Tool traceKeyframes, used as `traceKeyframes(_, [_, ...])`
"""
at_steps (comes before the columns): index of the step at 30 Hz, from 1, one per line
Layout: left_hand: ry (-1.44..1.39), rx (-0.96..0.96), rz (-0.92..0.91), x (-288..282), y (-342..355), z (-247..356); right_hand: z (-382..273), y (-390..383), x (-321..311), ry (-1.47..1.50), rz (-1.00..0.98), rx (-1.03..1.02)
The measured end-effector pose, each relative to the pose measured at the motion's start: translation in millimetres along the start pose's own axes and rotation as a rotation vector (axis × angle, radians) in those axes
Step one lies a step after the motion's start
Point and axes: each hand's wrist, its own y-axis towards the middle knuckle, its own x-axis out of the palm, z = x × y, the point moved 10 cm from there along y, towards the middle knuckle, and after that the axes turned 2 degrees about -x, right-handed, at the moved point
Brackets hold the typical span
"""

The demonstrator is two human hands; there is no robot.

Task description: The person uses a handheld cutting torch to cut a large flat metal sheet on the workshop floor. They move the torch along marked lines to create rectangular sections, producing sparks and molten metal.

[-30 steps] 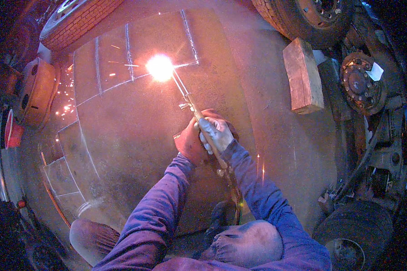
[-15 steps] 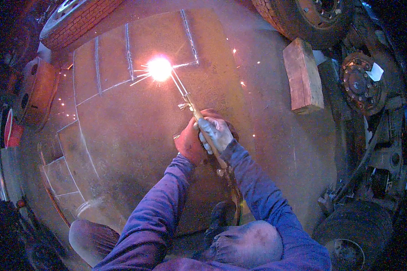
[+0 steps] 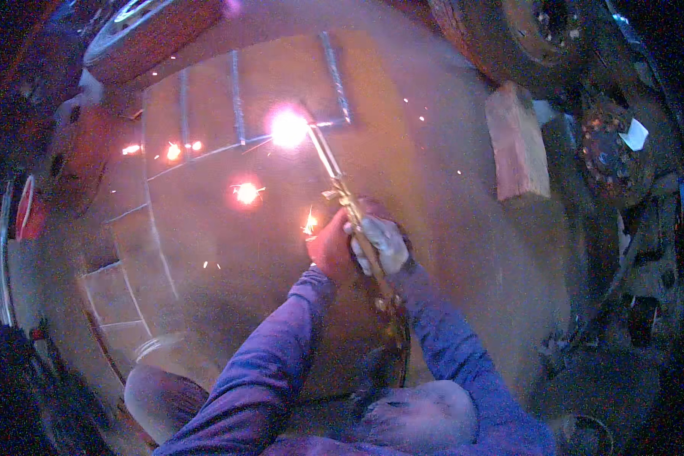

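Note:
My right hand (image 3: pixel 386 242), in a pale glove, is wrapped round the handle of a brass-coloured cutting torch (image 3: pixel 345 194). Against its left side is my left hand (image 3: pixel 333 247) in a reddish glove, closed at the torch; its fingertips are mostly hidden. The torch points away and slightly left, and a blinding glow (image 3: pixel 289 128) at its tip hides the contact spot. Beneath lies a brown steel plate (image 3: pixel 213 228) marked with pale lines. The glow sits on a cross line, between two lines running away from me. Glowing sparks (image 3: pixel 246 193) are scattered over the plate.
A wooden block (image 3: pixel 518 144) lies to the right, with a rusty wheel hub (image 3: pixel 615 144) beyond it. Tyred wheels stand far left (image 3: pixel 148 38) and far right (image 3: pixel 471 38). At the left edge are a rusty rim (image 3: pixel 87 163) and a red round object (image 3: pixel 27 209). A hose trails beneath my right forearm.
The view has shifted, so the plate, torch and hands appear lower and further right. Larger bright sparks now lie left of the torch. Both hands keep their hold.

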Motion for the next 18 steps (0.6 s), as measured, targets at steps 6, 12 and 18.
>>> traceKeyframes(6, [1.538, 0.634, 0.091, 5.5, -83.6, 75.5, 13.4, -31.5, 31.0, 0.549, -0.224, 0.383])
traceKeyframes(12, [1.727, 0.653, -0.469, 22.4, -96.9, 91.8, -62.0, -15.9, -57.3, -0.024, -0.233, 0.039])
traceKeyframes(18, [2.400, 0.651, -0.299, 25.9, -173.1, 172.8, -116.9, 55.1, -59.2, -0.526, -0.044, -0.115])
